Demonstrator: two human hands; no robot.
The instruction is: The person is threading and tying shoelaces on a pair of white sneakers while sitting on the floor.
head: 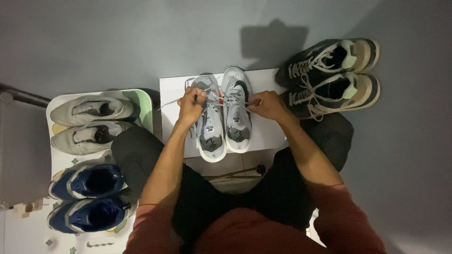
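Grey sneakers (223, 117) sit side by side on white board (268, 134), centre. Left hand (190, 106) and right hand (266, 104) each pinch a white lace (231, 97). Lace likely soft, limp, light; best gripped near the ends.

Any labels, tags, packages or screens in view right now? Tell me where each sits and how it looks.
Tongue label: on the right grey shoe, small white rectangle with dark print.
Insole label: inside the left grey shoe, small white patch with dark print.
No packages, signs or screens visible.
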